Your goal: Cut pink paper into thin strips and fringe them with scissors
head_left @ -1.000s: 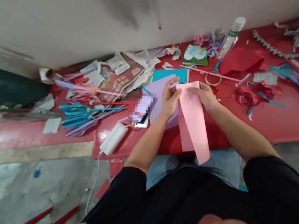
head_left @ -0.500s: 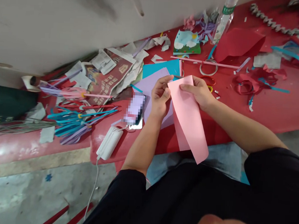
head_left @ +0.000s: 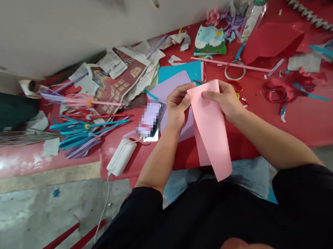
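Observation:
A long sheet of pink paper point(head_left: 211, 131) is folded over on itself and hangs down past the front edge of the red table point(head_left: 310, 122). My left hand point(head_left: 177, 108) pinches its top left corner with thumb and fingers closed. On the top right corner my right hand point(head_left: 226, 100) is closed, thumb lying on the sheet. Under the hands lie a lilac sheet point(head_left: 168, 89) and a blue sheet point(head_left: 181, 71).
A phone point(head_left: 151, 120) and a white charger point(head_left: 121, 156) with its cable lie left of my hands. Newspaper point(head_left: 121, 76), blue and purple paper strips point(head_left: 81, 132), a tape ring point(head_left: 235, 72), a plastic bottle point(head_left: 253, 13), red paper scraps point(head_left: 278, 92) and a paper picture point(head_left: 210, 40) litter the table.
Both hands have brought the top ends of the pink sheet closer together. The view has tilted slightly, so the table's things sit higher in the frame.

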`<state>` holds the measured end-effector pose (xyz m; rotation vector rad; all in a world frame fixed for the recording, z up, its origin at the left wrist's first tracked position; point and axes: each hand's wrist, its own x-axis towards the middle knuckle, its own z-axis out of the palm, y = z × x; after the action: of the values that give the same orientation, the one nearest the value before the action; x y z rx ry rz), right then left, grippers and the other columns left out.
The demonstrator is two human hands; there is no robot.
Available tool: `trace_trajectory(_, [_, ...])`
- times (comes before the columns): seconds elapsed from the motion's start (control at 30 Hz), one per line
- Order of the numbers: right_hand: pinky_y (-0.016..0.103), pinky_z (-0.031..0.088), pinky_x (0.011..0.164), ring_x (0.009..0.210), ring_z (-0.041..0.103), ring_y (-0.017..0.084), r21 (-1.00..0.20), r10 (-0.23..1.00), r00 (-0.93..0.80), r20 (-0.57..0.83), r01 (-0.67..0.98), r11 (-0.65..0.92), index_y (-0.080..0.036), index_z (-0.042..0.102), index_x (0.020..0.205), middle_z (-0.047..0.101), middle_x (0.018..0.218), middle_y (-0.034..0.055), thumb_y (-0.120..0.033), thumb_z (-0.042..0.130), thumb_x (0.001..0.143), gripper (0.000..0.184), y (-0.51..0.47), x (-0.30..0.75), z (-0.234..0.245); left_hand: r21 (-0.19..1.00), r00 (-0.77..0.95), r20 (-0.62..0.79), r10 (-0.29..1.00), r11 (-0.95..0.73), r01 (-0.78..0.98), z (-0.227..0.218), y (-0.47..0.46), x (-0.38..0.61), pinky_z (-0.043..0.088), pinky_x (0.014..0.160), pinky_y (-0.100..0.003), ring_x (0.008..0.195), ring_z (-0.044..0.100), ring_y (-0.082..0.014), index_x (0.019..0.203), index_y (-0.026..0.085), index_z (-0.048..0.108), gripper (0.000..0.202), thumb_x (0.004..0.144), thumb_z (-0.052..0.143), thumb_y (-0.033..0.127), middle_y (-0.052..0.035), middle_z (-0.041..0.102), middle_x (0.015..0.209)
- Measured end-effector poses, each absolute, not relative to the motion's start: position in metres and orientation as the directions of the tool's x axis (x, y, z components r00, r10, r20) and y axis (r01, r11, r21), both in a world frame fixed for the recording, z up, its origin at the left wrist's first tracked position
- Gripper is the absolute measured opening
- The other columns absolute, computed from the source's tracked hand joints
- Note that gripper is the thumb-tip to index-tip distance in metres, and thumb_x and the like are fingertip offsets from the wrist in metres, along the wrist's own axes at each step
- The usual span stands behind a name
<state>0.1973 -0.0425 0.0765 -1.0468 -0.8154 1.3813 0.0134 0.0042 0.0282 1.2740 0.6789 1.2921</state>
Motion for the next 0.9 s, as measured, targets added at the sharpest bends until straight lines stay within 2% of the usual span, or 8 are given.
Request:
trace_trajectory(0.17, [0.044, 0.071, 0.078, 0.086, 0.077, 0.025, -0.922, 0.991, 0.07, -0.113, -0.378, -0.079, -0.024, 0.075, 0.098, 0.081, 0.095, 0.0024, -0.04, 0.105, 0.068, 0.045, -0.042, 0.199, 0.076, 0.929, 0.183, 0.337, 0.924, -0.295, -0.224, 0.025, 0.01, 0.009, 0.062, 0.091, -0.047, 0.099, 0.072, -0.0298, 0.121, 0.029, 0.085, 0.067, 0.087, 0.096, 0.086, -0.0035, 0.065, 0.094])
trace_trajectory(0.43, [0.047, 0.073, 0.08, 0.092, 0.078, 0.028, -0.944, 0.99, 0.111, -0.091, -0.327, -0.05, -0.025, 0.071, 0.095, 0.076, 0.091, 0.0026, -0.037, 0.107, 0.069, 0.046, -0.041, 0.202, 0.071, 0.884, 0.119, 0.464, 0.878, -0.452, -0.12, 0.044, 0.001, 0.011, 0.065, 0.094, -0.047, 0.097, 0.074, -0.0273, 0.118, 0.024, 0.088, 0.05, 0.105, 0.088, 0.072, -0.006, 0.074, 0.099])
trace_trajectory(0.53, [0.046, 0.072, 0.084, 0.093, 0.077, 0.027, -0.961, 0.99, 0.127, -0.062, -0.276, -0.025, -0.023, 0.072, 0.094, 0.075, 0.091, 0.002, -0.039, 0.104, 0.071, 0.042, -0.041, 0.201, 0.072, 0.831, 0.123, 0.555, 0.823, -0.543, -0.12, 0.041, 0.001, 0.014, 0.067, 0.091, -0.044, 0.091, 0.075, -0.0236, 0.12, 0.026, 0.09, 0.041, 0.11, 0.086, 0.065, -0.0049, 0.078, 0.099])
trace_trajectory(0.6, [0.048, 0.072, 0.088, 0.097, 0.078, 0.028, -0.969, 0.989, 0.138, -0.045, -0.246, -0.01, -0.023, 0.072, 0.093, 0.075, 0.092, 0.0019, -0.039, 0.103, 0.072, 0.041, -0.042, 0.201, 0.072, 0.824, 0.118, 0.566, 0.816, -0.555, -0.114, 0.035, 0.003, 0.014, 0.068, 0.095, -0.046, 0.095, 0.078, -0.0248, 0.121, 0.029, 0.09, 0.041, 0.109, 0.087, 0.068, -0.0042, 0.08, 0.102])
trace_trajectory(0.7, [0.051, 0.071, 0.093, 0.104, 0.079, 0.031, -0.978, 0.99, 0.138, -0.041, -0.209, -0.011, -0.023, 0.071, 0.093, 0.078, 0.099, 0.0037, -0.039, 0.102, 0.069, 0.042, -0.042, 0.2, 0.074, 0.843, 0.12, 0.538, 0.834, -0.536, -0.055, 0.027, 0.005, 0.014, 0.07, 0.105, -0.052, 0.11, 0.082, -0.0309, 0.122, 0.032, 0.087, 0.048, 0.107, 0.084, 0.077, -0.0045, 0.082, 0.109])
trace_trajectory(0.8, [0.053, 0.071, 0.094, 0.104, 0.079, 0.032, -0.983, 0.991, 0.127, -0.044, -0.181, -0.021, -0.024, 0.071, 0.095, 0.078, 0.101, 0.0043, -0.041, 0.102, 0.07, 0.044, -0.042, 0.201, 0.072, 0.843, 0.141, 0.532, 0.835, -0.538, 0.013, 0.025, 0.005, 0.014, 0.071, 0.107, -0.054, 0.115, 0.083, -0.0328, 0.124, 0.033, 0.085, 0.052, 0.108, 0.078, 0.082, -0.0049, 0.083, 0.114])
trace_trajectory(0.9, [0.055, 0.07, 0.093, 0.103, 0.078, 0.032, -0.986, 0.991, 0.123, -0.049, -0.166, -0.028, -0.025, 0.07, 0.096, 0.077, 0.101, 0.0041, -0.047, 0.104, 0.07, 0.048, -0.04, 0.2, 0.066, 0.82, 0.143, 0.561, 0.815, -0.571, 0.035, 0.028, 0.002, 0.015, 0.072, 0.104, -0.052, 0.112, 0.085, -0.0318, 0.124, 0.033, 0.084, 0.05, 0.111, 0.076, 0.081, -0.005, 0.084, 0.116])
